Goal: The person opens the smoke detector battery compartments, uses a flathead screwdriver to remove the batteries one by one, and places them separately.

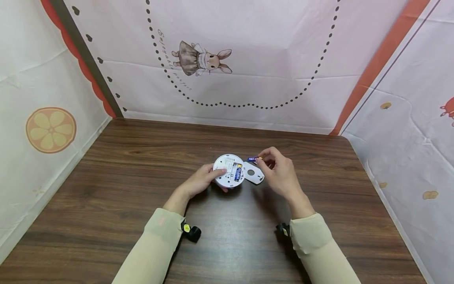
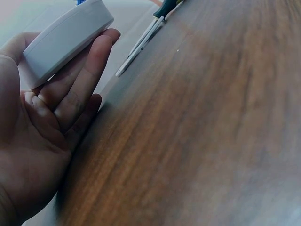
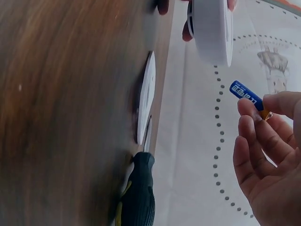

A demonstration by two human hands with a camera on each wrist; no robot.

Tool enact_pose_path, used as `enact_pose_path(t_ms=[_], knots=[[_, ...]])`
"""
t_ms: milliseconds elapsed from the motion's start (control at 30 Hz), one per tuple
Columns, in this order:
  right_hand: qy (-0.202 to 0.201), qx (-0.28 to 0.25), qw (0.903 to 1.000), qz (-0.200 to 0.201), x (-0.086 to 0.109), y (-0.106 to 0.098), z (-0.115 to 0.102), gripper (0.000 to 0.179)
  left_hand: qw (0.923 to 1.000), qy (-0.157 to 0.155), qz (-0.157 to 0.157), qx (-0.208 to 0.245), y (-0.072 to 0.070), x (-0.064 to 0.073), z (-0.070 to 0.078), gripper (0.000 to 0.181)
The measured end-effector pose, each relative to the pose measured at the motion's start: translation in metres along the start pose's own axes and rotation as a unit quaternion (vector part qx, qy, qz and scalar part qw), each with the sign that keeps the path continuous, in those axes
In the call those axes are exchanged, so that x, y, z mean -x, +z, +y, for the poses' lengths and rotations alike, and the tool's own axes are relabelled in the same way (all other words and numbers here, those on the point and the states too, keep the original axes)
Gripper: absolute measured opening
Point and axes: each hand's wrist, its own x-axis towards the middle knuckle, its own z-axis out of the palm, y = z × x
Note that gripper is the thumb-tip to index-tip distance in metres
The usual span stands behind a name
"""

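A round white device (image 1: 229, 162), its battery compartment facing up, is gripped at its left edge by my left hand (image 1: 200, 180). The thumb lies on top and the other fingers are underneath; in the left wrist view the device (image 2: 70, 42) is tilted above the table. A blue battery (image 1: 238, 173) sits in the compartment. Between thumb and fingertips, my right hand (image 1: 281, 173) pinches another blue battery (image 3: 245, 95) with a gold end, to the right of the device and apart from it. Below that battery lies a flat white cover plate (image 1: 257, 178) with a round hole.
A screwdriver (image 3: 139, 188) with a dark green handle lies on the table beside the cover plate; in the head view the right hand hides it. The brown wooden table (image 1: 227, 244) meets printed white cloth (image 1: 262, 51) at its back and sides.
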Motion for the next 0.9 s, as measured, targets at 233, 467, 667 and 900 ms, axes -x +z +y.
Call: enact_pose_path(t_ms=[233,467,667,900], knots=[[0.014,0.004,0.9999,0.006,-0.003,-0.004,0.010,0.010,0.9998,0.014,-0.013,0.004,-0.001,0.000,-0.001,0.042],[0.031,0.018,0.9992,0.014,-0.004,-0.010,0.020,0.011,0.9998,0.015,-0.015,0.004,-0.001,0.000,-0.002,0.042],[0.059,0.030,0.9973,0.032,-0.005,-0.014,0.031,0.012,0.9998,0.016,-0.014,0.003,-0.001,0.001,-0.001,0.042],[0.098,0.038,0.9938,0.036,-0.007,-0.018,0.040,0.013,0.9997,0.018,-0.016,0.005,-0.002,0.000,-0.002,0.042]])
